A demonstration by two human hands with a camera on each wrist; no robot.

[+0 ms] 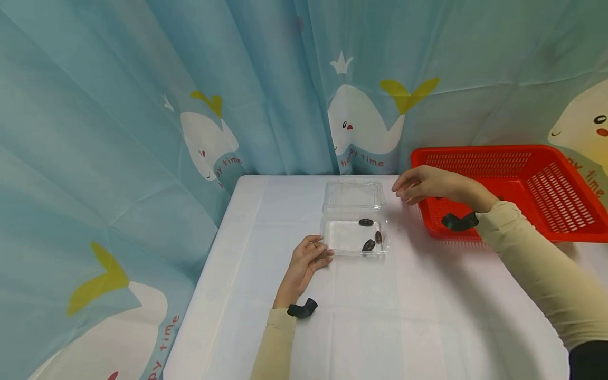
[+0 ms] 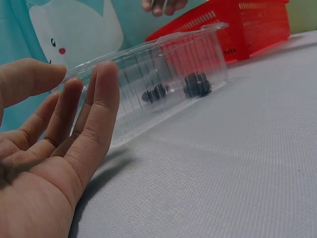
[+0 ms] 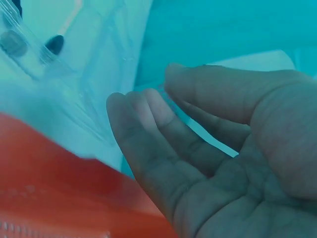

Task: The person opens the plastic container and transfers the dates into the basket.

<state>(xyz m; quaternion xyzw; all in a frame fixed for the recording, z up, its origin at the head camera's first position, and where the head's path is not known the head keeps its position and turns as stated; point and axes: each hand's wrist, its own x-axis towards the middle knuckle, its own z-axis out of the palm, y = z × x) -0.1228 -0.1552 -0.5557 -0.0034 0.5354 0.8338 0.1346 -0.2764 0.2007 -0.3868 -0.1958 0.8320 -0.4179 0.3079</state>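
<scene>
A clear plastic clamshell box (image 1: 353,235) lies open on the white table, its lid (image 1: 353,196) folded back. Three dark oval pieces (image 1: 368,245) sit in its tray, two of them visible (image 2: 196,84) in the left wrist view. My left hand (image 1: 307,258) rests on the table with straight fingers (image 2: 101,106) against the tray's left edge (image 2: 124,79). My right hand (image 1: 418,184) hovers to the right of the lid, by the red basket (image 1: 518,182), fingers (image 3: 148,134) relaxed and holding nothing.
The red slotted basket (image 3: 59,193) stands at the table's back right. A blue curtain (image 1: 142,105) printed with whales hangs close behind and to the left. The white table (image 1: 380,316) spreads out in front of the box.
</scene>
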